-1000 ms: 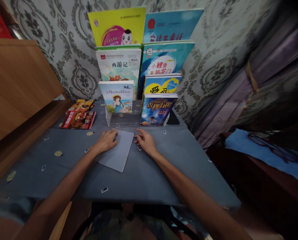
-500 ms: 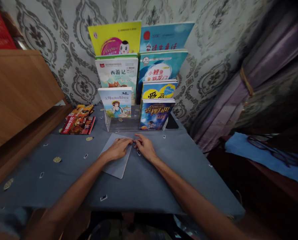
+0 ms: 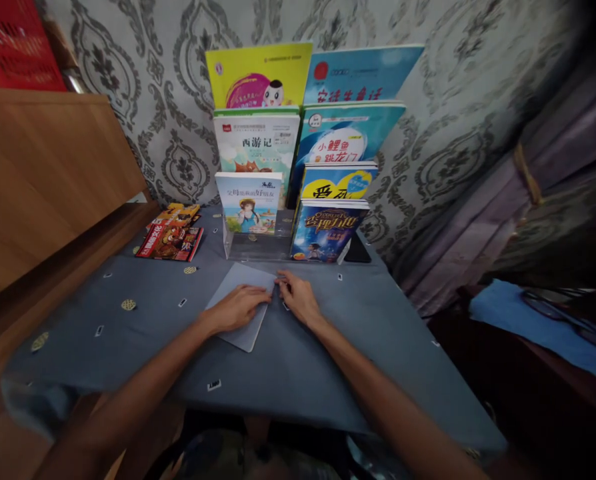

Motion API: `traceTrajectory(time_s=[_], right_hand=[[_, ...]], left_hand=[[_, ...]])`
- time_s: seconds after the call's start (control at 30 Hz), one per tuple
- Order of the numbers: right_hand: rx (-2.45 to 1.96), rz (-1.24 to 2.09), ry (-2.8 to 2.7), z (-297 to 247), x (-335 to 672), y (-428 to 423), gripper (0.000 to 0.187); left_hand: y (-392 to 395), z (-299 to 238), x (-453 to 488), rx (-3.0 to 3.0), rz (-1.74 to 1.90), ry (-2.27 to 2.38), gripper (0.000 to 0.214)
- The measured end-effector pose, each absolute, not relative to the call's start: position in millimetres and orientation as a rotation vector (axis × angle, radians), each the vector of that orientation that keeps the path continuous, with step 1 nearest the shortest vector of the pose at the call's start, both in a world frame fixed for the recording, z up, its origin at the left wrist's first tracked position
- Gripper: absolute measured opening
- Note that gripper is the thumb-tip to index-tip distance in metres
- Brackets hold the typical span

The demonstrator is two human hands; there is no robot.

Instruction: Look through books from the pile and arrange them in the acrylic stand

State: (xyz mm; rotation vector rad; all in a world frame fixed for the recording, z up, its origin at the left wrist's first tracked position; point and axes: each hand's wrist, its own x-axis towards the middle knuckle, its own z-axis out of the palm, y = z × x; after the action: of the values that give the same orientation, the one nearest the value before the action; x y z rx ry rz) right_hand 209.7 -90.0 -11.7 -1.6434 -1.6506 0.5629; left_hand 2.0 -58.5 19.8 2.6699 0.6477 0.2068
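A thin grey booklet (image 3: 231, 287) lies aslant on the cloth-covered table in front of the book stand. My left hand (image 3: 238, 307) rests flat across it, fingers stretched toward its right edge. At the booklet's upper right corner is my right hand (image 3: 298, 297), its thumb and forefinger bent together at the edge. Those fingertips hide the corner itself. Behind both hands, a clear book stand (image 3: 258, 248) holds a white book with a drawn girl (image 3: 251, 203) and a dark blue book (image 3: 325, 233), with several taller books in tiers behind them.
Small red and yellow booklets (image 3: 171, 237) lie at the table's left, near a wooden cabinet (image 3: 53, 187). A dark flat object (image 3: 358, 250) shows beside the stand's right side. To the right are a curtain (image 3: 478, 233) and a blue cloth (image 3: 518, 320) with glasses on it.
The view has swung left, so everything sits further right in the picture. My right fingertips now meet the booklet's corner; my left hand stays on the booklet.
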Motion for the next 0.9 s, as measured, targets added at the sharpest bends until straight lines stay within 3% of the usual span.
traceTrajectory(time_s=[0.4,0.53,0.73,0.9], right_hand=[[-1.653,0.595,-1.617,-11.7,207.5,-90.7,0.034],[-1.656,0.617,-1.609,-9.5,206.2,-91.9,0.033],[-1.659,0.593,-1.616,-9.6,206.6,-91.8,0.032],[-1.651,0.586,-1.627,-12.9,207.4,-90.7,0.035]], left_hand=[[-129.6,34.3,-55.6,2.466,0.107,0.618,0.048],[-109.9,38.5,-67.8,2.341,0.171,0.699,0.039],[-64.8,17.6,-93.4,2.543,0.383,1.027,0.045],[-76.8,5.7,-109.3,2.723,0.420,1.005,0.040]])
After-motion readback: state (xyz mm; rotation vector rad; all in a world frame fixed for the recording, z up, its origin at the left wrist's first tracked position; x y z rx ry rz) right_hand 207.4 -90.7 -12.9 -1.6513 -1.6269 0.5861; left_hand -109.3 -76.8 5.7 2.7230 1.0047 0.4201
